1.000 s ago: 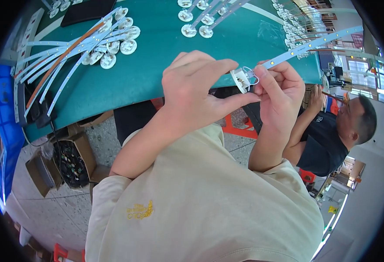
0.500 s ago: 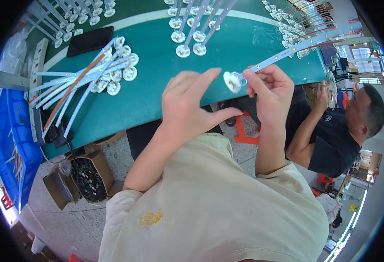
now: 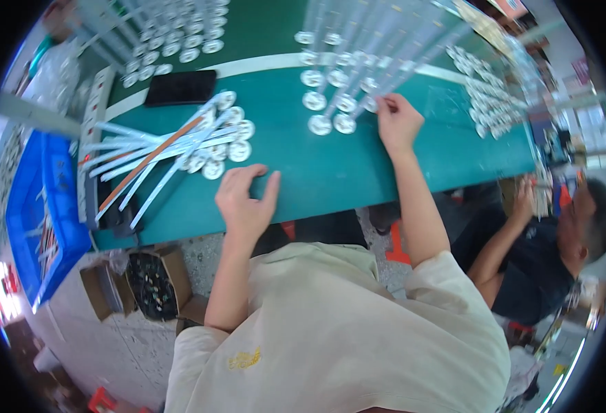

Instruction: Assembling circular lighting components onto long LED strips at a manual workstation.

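Note:
My right hand [image 3: 400, 125] is at the near right edge of a group of LED strips standing on white round bases. Its thumb and fingers are pinched on an LED strip [image 3: 413, 63] just above the white round base [image 3: 370, 104]. The base rests on the green table [image 3: 296, 168]. My left hand [image 3: 242, 201] is over the table's front edge, thumb and fingers apart, holding nothing. Beside it lies a loose pile of LED strips [image 3: 155, 155], with their white round bases [image 3: 239, 151] towards the right.
A black phone [image 3: 180, 88] lies behind the pile. More upright strips stand at the back left [image 3: 172, 41] and far right [image 3: 485, 103]. A blue bin [image 3: 48, 213] is at the left, above an open cardboard box [image 3: 162, 279] on the floor. A co-worker [image 3: 537, 248] sits at the right.
My right hand has carried the LED strip away from me to the standing group and set its base on the table. My left hand has drawn back to the left, away from the right hand.

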Demonstrator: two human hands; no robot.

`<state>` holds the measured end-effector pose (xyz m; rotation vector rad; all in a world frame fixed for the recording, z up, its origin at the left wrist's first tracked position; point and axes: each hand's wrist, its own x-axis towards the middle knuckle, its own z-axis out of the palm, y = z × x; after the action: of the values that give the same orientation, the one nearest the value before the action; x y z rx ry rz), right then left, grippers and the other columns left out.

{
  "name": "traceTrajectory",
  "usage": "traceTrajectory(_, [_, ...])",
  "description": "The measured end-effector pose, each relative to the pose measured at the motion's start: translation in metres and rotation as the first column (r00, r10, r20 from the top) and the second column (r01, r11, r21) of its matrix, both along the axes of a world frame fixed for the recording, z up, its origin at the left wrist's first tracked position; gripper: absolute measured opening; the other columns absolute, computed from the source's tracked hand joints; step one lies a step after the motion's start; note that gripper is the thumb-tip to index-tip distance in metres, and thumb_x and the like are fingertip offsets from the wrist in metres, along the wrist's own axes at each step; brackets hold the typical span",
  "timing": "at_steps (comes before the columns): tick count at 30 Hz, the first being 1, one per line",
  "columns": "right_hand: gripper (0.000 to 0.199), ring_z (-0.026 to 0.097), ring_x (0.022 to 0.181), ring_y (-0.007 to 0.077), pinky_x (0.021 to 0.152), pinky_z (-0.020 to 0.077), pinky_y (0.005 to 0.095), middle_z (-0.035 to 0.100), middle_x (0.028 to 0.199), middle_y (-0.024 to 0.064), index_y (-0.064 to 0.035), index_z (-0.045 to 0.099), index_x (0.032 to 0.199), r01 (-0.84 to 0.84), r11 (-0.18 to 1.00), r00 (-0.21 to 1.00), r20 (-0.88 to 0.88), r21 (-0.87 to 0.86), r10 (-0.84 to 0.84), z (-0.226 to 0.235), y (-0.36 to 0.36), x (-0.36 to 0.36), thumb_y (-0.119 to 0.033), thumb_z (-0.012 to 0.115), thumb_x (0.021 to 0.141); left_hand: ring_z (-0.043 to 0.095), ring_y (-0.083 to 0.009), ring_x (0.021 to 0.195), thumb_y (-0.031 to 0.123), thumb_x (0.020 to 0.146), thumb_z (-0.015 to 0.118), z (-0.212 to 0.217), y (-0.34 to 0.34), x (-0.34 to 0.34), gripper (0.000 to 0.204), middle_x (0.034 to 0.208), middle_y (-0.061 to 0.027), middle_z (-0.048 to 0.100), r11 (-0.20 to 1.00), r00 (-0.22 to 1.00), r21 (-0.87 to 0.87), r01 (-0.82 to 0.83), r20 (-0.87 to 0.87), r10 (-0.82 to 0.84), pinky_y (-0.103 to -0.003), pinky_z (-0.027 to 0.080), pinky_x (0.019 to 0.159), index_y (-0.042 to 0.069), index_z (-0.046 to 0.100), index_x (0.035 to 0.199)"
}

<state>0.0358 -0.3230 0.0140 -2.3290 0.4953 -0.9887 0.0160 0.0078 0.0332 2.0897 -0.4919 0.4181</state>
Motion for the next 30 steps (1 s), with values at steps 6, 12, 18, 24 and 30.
traceTrajectory(6, [0.027,0.072,0.083,0.0188,0.078,0.0561,0.0328,0.076,0.092,0.0100,0.0016,0.073,0.102,0.105,0.995,0.990,-0.093,-0.003,-0.104,0.018,-0.003,-0.027,-0.022,0.078,0.089,0.068,-0.0267,0.079,0.007,0.073,0.083,-0.007,0.001,0.002,0.018,0.085,-0.0091,0.072,0.997,0.998,-0.073,0.039,0.053,-0.035,-0.036,0.055,0.070,0.004,0.072,0.088])
traceTrajectory(12, [0.017,0.063,0.072,0.0108,0.062,0.0470,0.0236,0.073,0.088,0.0028,-0.0021,0.073,0.090,0.133,0.969,0.991,-0.009,0.206,-0.134,0.039,0.057,-0.091,-0.011,0.085,0.081,0.069,-0.0244,0.077,0.004,0.073,0.082,-0.005,0.015,-0.003,0.016,0.083,-0.0085,0.074,0.971,0.997,-0.225,0.080,0.038,-0.073,-0.034,0.055,0.068,0.004,0.073,0.087])
traceTrajectory(18, [0.017,0.051,0.054,0.0114,0.053,0.0406,0.0251,0.065,0.069,0.0041,-0.0054,0.071,0.081,-0.490,0.869,0.872,-0.062,-0.074,0.486,0.076,0.183,-0.028,-0.009,0.087,0.075,0.069,-0.0238,0.074,0.003,0.075,0.081,-0.003,0.036,-0.010,0.013,0.081,-0.0088,0.074,0.951,0.995,-0.293,0.101,0.031,-0.096,-0.034,0.055,0.067,0.003,0.073,0.085])
traceTrajectory(24, [0.012,0.066,0.084,0.0284,0.074,0.0540,0.0401,0.072,0.089,0.0091,-0.0061,0.073,0.093,-0.674,0.643,0.718,-0.118,-0.365,0.686,0.077,0.226,0.064,-0.006,0.074,0.081,0.070,-0.0234,0.075,0.006,0.079,0.078,0.002,0.059,-0.018,0.008,0.080,-0.0094,0.074,0.955,0.999,-0.293,-0.036,0.002,0.038,-0.034,0.054,0.068,0.002,0.074,0.084])
traceTrajectory(30, [0.017,0.065,0.096,0.0310,0.082,0.0537,0.0432,0.072,0.093,0.0109,-0.0071,0.076,0.098,-0.769,0.544,0.627,-0.562,-0.336,0.539,0.088,0.220,0.065,-0.006,0.069,0.083,0.070,-0.0244,0.076,0.011,0.081,0.078,0.001,0.066,-0.029,0.009,0.081,-0.0088,0.074,0.961,0.995,-0.265,-0.079,-0.083,0.059,-0.036,0.054,0.071,0.005,0.073,0.085])
